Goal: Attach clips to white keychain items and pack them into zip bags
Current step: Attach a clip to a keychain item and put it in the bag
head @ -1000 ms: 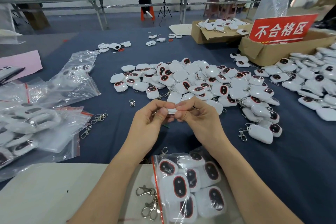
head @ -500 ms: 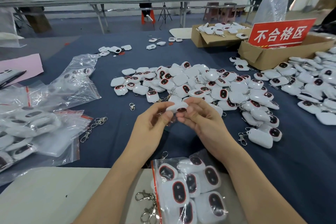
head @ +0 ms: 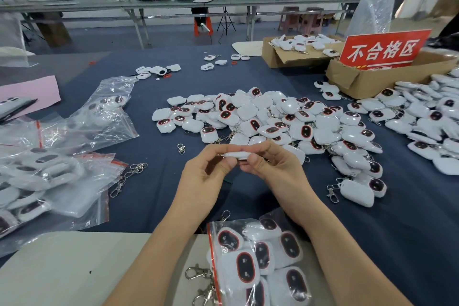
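Filled bags (head: 37,181): far left, lying flat on the surface (head: 409,243), a dark blue cloth. Thin clear plastic, crinkled and glossy, with a red seal strip. White pieces inside.
Clips (head: 135,168): bright metal swivel hooks, loose beside the bags' edge.
Left hand (head: 203,179): fingers curled, thumb and forefinger pinching the left end of the keychain.
Keychain (head: 236,155): held between both hands above the surface, just in front of the pile. Smooth hard white shell with rounded corners, seen edge-on as a thin sliver.
Near bag (head: 258,256): closest to the body, partly on a pale board. Same clear plastic and red strip, with several white pieces showing dark red-rimmed ovals.
Right hand (head: 278,171): fingers curled, thumb and forefinger pinching the right end.
Change: half a second ago tilted, dark oval partly toward the camera. Now rolled flat, oval hidden. Hands in much the same place.
Meaning: judged as turning the piece to reach its loop end for clipping. No clip visible at the fingers, so attachment not confirmed. Packing not yet begun for this piece.
Pile (head: 273,117): dozens of like white pieces, heaped loosely.
Clipped piece (head: 356,192): white shell, metal hook already attached.
Box (head: 372,79): brown cardboard, matte, carrying a red sign (head: 383,51) with white characters.
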`<move>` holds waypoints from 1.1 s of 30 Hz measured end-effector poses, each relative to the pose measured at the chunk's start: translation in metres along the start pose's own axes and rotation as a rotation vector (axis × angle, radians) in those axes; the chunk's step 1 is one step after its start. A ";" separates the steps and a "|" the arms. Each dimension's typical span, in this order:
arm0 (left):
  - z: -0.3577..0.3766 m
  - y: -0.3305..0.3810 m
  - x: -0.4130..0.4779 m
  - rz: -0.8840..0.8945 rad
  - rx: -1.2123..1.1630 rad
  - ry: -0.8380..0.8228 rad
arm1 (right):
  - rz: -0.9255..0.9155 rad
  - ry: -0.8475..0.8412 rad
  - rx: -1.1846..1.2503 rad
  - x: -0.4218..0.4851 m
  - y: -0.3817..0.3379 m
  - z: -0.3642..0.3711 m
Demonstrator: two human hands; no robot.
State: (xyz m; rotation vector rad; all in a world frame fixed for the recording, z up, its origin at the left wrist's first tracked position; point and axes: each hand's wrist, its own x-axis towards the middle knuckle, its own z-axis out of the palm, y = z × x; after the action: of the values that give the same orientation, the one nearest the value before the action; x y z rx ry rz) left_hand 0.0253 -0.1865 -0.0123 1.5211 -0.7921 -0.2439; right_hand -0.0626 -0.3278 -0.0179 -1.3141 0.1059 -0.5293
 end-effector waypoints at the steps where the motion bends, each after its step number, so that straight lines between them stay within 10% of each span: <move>1: 0.000 0.000 0.000 0.000 0.000 0.001 | -0.001 -0.001 0.001 0.000 0.000 0.000; 28: 0.004 0.002 -0.001 0.041 -0.052 0.068 | 0.103 0.002 0.194 0.003 0.005 -0.001; 33: 0.003 -0.003 0.000 0.124 0.205 0.151 | 0.033 -0.029 -0.068 0.002 0.003 0.004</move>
State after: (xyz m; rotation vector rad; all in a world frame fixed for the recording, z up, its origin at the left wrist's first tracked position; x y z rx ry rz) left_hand 0.0243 -0.1892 -0.0150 1.6537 -0.8056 0.0456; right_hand -0.0579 -0.3246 -0.0194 -1.3837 0.1222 -0.4815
